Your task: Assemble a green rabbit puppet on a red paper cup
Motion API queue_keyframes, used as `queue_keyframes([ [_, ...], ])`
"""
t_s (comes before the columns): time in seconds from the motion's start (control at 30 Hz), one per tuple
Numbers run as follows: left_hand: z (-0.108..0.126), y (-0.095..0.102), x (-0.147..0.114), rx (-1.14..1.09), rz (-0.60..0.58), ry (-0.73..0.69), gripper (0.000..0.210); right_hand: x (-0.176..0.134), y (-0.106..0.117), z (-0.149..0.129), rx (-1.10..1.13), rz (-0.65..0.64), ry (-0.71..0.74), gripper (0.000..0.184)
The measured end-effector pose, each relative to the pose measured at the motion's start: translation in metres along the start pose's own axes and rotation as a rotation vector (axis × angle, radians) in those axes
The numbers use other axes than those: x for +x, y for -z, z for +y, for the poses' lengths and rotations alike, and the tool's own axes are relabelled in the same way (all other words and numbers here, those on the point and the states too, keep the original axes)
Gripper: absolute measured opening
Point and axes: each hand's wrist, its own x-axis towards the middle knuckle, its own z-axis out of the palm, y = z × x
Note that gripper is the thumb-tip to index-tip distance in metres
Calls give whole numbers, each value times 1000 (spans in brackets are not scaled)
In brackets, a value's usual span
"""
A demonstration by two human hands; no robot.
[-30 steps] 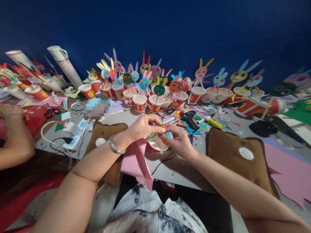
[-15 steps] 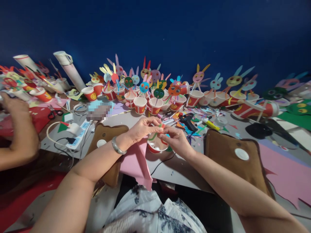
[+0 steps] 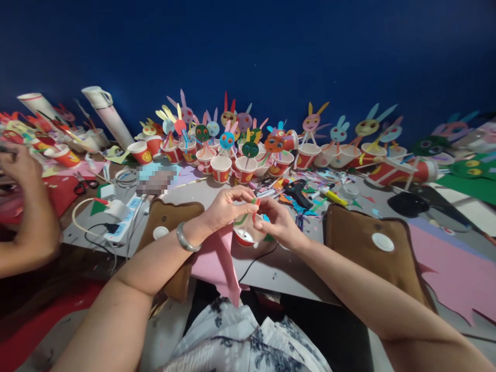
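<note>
My left hand (image 3: 228,211) is closed in a pinch on narrow paper strips, with a bracelet on its wrist. A bent green strip (image 3: 242,218) hangs below its fingertips. My right hand (image 3: 279,223) meets it from the other side, fingers curled round a red paper strip (image 3: 255,211). Where the two strips meet is partly covered by the fingertips. Just under both hands stands a red and white paper cup (image 3: 245,241), its mouth facing up. Small white bits show inside it. Pink paper (image 3: 220,258) lies beside the cup, beneath my left wrist.
Several paper cups with rabbit-faced figures (image 3: 228,140) line the back. Behind my hands lie a glue gun (image 3: 297,192) and paper scraps. Brown pads (image 3: 362,248) flank me. At left are a power strip (image 3: 127,221), scissors (image 3: 85,184) and another person's arm (image 3: 33,206).
My right fingers have shifted and curled, and the red strip now stands more upright between my hands. The view has moved slightly to the right. The other person's hand has moved a little.
</note>
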Motion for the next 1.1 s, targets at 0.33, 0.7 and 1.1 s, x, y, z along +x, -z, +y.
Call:
queue_keyframes([
  [0.33, 0, 0, 0, -14, 12, -9, 22, -8, -1, -7, -160, -190, 94, 119],
  [0.7, 3, -3, -2, -25, 11, 51, 19, -10, -2, -4, -163, -171, 77, 119],
  [1.1, -7, 0, 1, -37, 70, 67, 22, 7, 32, -78, -79, 204, 271, 48],
])
